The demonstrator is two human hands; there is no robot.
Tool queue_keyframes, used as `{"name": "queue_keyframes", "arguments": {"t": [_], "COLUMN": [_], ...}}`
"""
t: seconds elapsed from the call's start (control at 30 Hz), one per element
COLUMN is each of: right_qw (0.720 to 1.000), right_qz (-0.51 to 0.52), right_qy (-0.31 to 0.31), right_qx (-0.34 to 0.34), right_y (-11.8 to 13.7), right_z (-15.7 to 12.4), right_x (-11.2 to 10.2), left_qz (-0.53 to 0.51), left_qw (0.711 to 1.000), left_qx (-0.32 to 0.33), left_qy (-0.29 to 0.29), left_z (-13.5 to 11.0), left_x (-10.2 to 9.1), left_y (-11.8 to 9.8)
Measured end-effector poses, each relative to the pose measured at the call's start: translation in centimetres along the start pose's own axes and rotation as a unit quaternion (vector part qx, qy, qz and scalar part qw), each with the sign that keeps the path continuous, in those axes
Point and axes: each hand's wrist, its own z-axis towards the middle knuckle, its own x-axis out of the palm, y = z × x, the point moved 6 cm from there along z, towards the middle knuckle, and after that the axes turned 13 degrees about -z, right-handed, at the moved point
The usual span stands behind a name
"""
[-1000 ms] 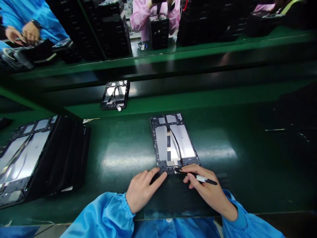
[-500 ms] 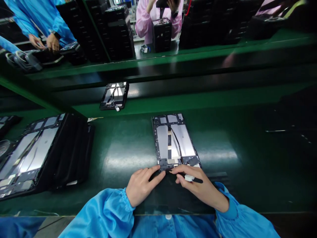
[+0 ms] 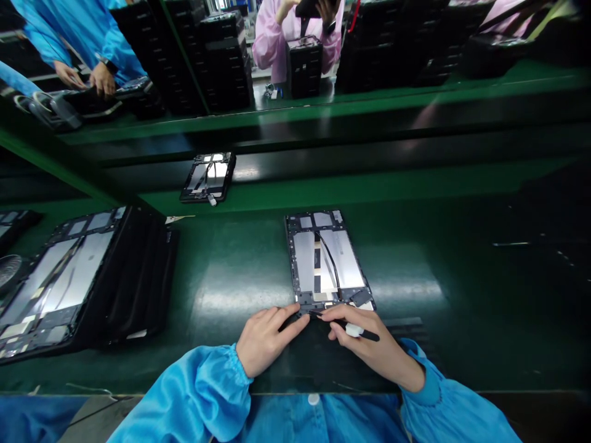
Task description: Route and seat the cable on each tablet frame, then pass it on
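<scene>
One opened tablet (image 3: pixel 348 264) lies flat on the green desk (image 3: pixel 240 277), straight ahead of the person, innards up. Clock is centred on it, 12 pointing away. Top end sits at 12, lower edge at 6, close to the body; probably laid so to keep that edge in easy reach of both hands. Black cable (image 3: pixel 333 264) bows down the middle to 6, lying loose over the silver plates.

Stack of opened tablets (image 3: pixel 64 271) at 9, near the desk's edge; second tablet (image 3: pixel 207 178) at 10, well apart, on the far ledge.

Left hand (image 3: pixel 265 341): comes in from 8, palm down, fingers loosely together, thumb apart, nothing gripped. Tips rest at 7 on the lower corner, I'd say to stop the tablet sliding.

Right hand (image 3: pixel 369 335): comes in from 4, pinching a slim black tool (image 3: pixel 354 330) with a white band (tweezers or pick, can't tell) pen-style, thumb against forefinger. Tip is down around 6:30, right by the left thumb; contact unclear. Low wrist, likely for fine control.
</scene>
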Motion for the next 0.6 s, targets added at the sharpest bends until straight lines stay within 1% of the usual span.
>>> {"name": "queue_keyframes", "arguments": {"t": [0.07,0.17,0.23,0.3,0.37,0.4,0.5,0.6], "right_qw": [0.999,0.993,0.986,0.983,0.985,0.988,0.990,0.989], "right_qz": [0.018,0.065,0.083,0.076,0.034,0.002,-0.095,-0.131], "right_qy": [0.014,0.025,0.034,0.057,0.077,0.076,0.049,0.042], "right_qx": [0.028,0.100,0.139,0.156,0.147,0.135,0.089,0.062], "right_y": [-0.4,-1.5,-2.1,-2.2,-2.0,-1.8,-1.1,-0.7], "right_z": [-0.1,-0.6,-1.0,-1.1,-0.9,-0.7,0.1,0.5], "right_x": [0.1,0.3,0.7,1.3,1.7,1.7,1.2,1.1], "left_qz": [-0.012,-0.042,-0.063,-0.075,-0.081,-0.084,-0.093,-0.100], "left_qw": [1.000,0.999,0.997,0.994,0.990,0.990,0.989,0.989], "left_qx": [0.003,0.016,0.032,0.048,0.059,0.060,0.058,0.056], "left_qy": [-0.010,-0.008,0.025,0.068,0.095,0.100,0.099,0.091], "left_z": [-0.1,-0.6,-1.0,-1.3,-1.5,-1.5,-1.4,-1.2], "left_x": [-0.3,-0.6,-0.2,0.4,0.8,0.9,1.0,0.9], "left_y": [-0.2,-1.1,-1.9,-2.6,-2.8,-2.8,-2.6,-2.5]}}
